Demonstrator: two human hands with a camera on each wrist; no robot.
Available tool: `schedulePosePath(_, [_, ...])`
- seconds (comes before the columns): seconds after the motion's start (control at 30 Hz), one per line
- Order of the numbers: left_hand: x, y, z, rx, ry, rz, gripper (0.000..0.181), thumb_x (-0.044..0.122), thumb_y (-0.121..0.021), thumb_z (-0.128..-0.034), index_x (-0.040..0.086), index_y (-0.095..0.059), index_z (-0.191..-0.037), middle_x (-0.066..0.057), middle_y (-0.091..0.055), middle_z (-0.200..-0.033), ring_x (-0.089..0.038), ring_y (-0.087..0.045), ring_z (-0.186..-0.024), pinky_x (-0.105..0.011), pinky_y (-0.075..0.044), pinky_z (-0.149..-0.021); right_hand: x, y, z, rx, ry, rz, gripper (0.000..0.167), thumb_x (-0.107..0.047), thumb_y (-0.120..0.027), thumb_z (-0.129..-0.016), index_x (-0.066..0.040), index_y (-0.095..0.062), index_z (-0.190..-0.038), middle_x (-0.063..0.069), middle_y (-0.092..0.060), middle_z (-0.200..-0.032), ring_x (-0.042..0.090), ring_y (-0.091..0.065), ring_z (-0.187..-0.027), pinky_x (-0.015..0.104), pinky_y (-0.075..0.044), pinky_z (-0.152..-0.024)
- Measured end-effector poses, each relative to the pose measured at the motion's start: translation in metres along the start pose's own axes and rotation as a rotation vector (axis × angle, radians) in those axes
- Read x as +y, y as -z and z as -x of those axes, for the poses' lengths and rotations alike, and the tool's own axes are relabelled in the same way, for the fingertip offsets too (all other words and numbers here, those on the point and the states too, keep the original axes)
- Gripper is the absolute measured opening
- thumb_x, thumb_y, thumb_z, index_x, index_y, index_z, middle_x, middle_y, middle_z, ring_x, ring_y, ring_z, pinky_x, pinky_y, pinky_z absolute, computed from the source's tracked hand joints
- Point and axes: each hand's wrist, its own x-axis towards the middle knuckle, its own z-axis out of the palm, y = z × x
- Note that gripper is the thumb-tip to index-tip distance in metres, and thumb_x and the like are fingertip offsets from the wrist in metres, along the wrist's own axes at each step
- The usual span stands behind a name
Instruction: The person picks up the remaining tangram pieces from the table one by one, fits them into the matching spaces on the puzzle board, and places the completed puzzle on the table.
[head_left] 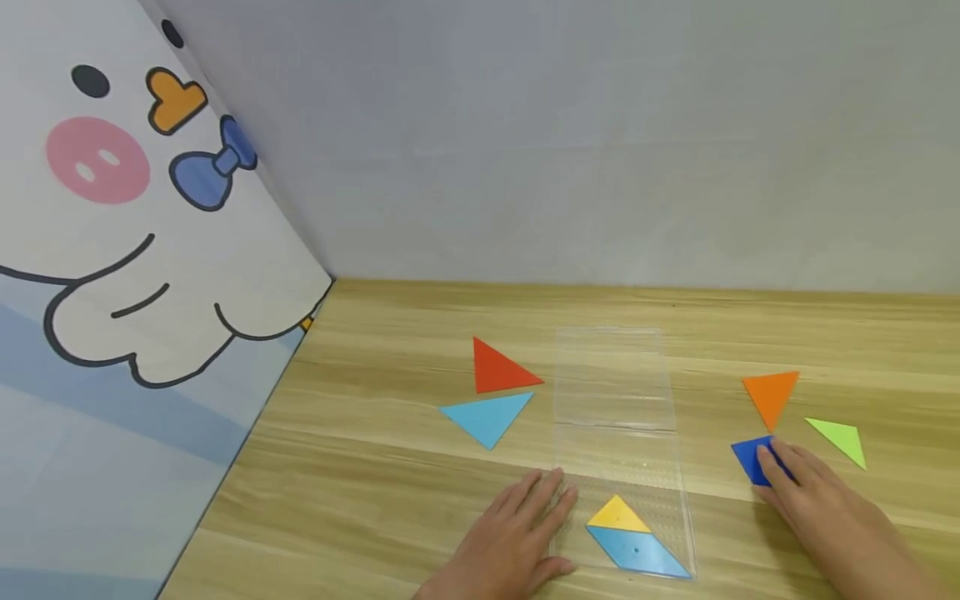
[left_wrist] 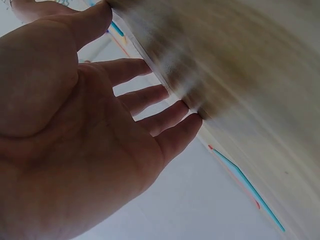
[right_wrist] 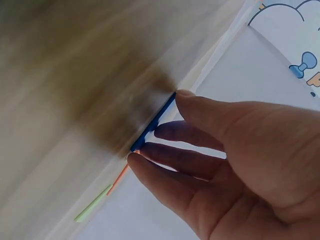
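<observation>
- Because the blue piece (head_left: 748,458) is thin, presumably, the fingers of the right hand (head_left: 821,504) pinch it low, on the table (head_left: 360,467) just beside the orange triangle (head_left: 772,395).
- The left hand (head_left: 513,537) rests at the tray (head_left: 615,375)'s left edge, fingers extended, probably steadying it.
- Yellow triangle (head_left: 618,516) and parallelogram (head_left: 641,552) meet edge to edge near the tray's near right corner.

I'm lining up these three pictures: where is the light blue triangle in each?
Head: light blue triangle at lower centre, just below the red triangle.
Left wrist: its thin edge at lower right, beyond the left hand.
Right wrist: not visible.
Shared landmark: the wooden table.
</observation>
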Motion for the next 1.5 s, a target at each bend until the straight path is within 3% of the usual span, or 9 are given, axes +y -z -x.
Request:
schedulePosePath(0.2, [-0.001,0.002,0.003,-0.001,-0.015,0.019,0.067,0.055,-0.049,-0.1041,0.01,-0.047,-0.153,-0.01,-0.047,-0.156,-0.026,-0.048,-0.139,-0.035,-0.044,-0.111,-0.006,0.005,-0.001,-0.008,0.02,0.022,0.085,-0.047,-0.008,-0.108,0.014,-0.067,-0.109,0.035,-0.065,-0.114,0.05,-0.063,-0.104,0.059,-0.057,-0.073])
schedulePosePath(0.5, [-0.002,0.007,0.01,0.009,-0.029,0.033,0.067,0.055,-0.05,-0.1037,0.01,-0.048,-0.153,-0.01,-0.047,-0.155,-0.026,-0.048,-0.14,-0.035,-0.044,-0.111,-0.015,0.015,0.01,-0.095,0.072,0.091,0.052,-0.007,-0.012,-0.113,0.015,-0.059,-0.116,0.037,-0.061,-0.121,0.05,-0.06,-0.108,0.058,-0.057,-0.078])
schedulePosePath(0.63, [-0.002,0.007,0.009,0.018,-0.032,0.029,0.067,0.055,-0.051,-0.1037,0.01,-0.048,-0.153,-0.01,-0.047,-0.155,-0.026,-0.048,-0.14,-0.035,-0.044,-0.111,-0.012,0.015,0.012,-0.082,0.111,0.095,0.035,-0.002,-0.026,-0.112,0.017,-0.054,-0.12,0.038,-0.06,-0.121,0.049,-0.06,-0.106,0.043,-0.038,-0.114])
schedulePosePath(0.73, [-0.002,0.007,0.009,0.031,-0.035,0.028,0.066,0.054,-0.051,-0.1037,0.01,-0.048,-0.152,-0.01,-0.048,-0.155,-0.026,-0.048,-0.14,-0.035,-0.044,-0.111,-0.008,0.017,0.013,-0.096,0.13,0.065,0.075,-0.051,-0.03,-0.11,0.02,-0.044,-0.129,0.041,-0.057,-0.122,0.051,-0.057,-0.106,0.025,0.0,-0.121])
schedulePosePath(0.8, [-0.002,0.007,0.009,0.032,-0.033,0.033,0.066,0.054,-0.051,-0.1038,0.01,-0.048,-0.152,-0.01,-0.048,-0.155,-0.026,-0.048,-0.139,-0.035,-0.044,-0.111,-0.008,0.018,0.013,-0.107,0.139,0.072,0.079,-0.054,-0.027,-0.11,0.021,-0.042,-0.129,0.041,-0.057,-0.121,0.051,-0.058,-0.106,0.025,0.0,-0.121])
schedulePosePath(0.87, [-0.002,0.007,0.009,0.021,-0.03,0.037,0.066,0.054,-0.051,-0.104,0.01,-0.048,-0.153,-0.01,-0.047,-0.155,-0.026,-0.048,-0.14,-0.035,-0.044,-0.111,-0.01,0.018,0.011,-0.109,0.135,0.092,0.069,-0.045,-0.031,-0.112,0.021,-0.045,-0.126,0.041,-0.058,-0.119,0.052,-0.059,-0.106,0.037,-0.023,-0.121])
schedulePosePath(1.0, [-0.001,0.007,0.008,-0.012,-0.021,0.039,0.067,0.055,-0.05,-0.1038,0.01,-0.047,-0.153,-0.01,-0.046,-0.156,-0.027,-0.048,-0.14,-0.036,-0.045,-0.109,-0.015,0.016,0.006,-0.078,0.147,0.159,0.025,0.022,-0.037,-0.095,0.02,-0.056,-0.112,0.04,-0.061,-0.112,0.051,-0.065,-0.102,0.058,-0.056,-0.083])
schedulePosePath(1.17, [0.001,0.01,0.0,-0.057,0.01,0.04,0.067,0.055,-0.051,-0.1031,0.011,-0.047,-0.153,-0.01,-0.046,-0.157,-0.029,-0.05,-0.138,-0.037,-0.049,-0.105,-0.009,0.014,0.001,-0.057,0.189,0.178,0.042,0.016,-0.015,-0.104,0.023,-0.056,-0.11,0.042,-0.06,-0.109,0.051,-0.065,-0.097,0.057,-0.057,-0.081])
schedulePosePath(1.5, [0.006,0.008,-0.009,-0.115,0.053,0.03,0.069,0.057,-0.05,-0.1022,0.013,-0.045,-0.155,-0.008,-0.044,-0.158,-0.028,-0.048,-0.138,-0.038,-0.05,-0.104,0.004,0.005,-0.005,0.0,0.17,0.092,0.046,0.029,-0.058,-0.066,0.024,-0.055,-0.111,0.042,-0.062,-0.107,0.051,-0.066,-0.093,0.058,-0.056,-0.078])
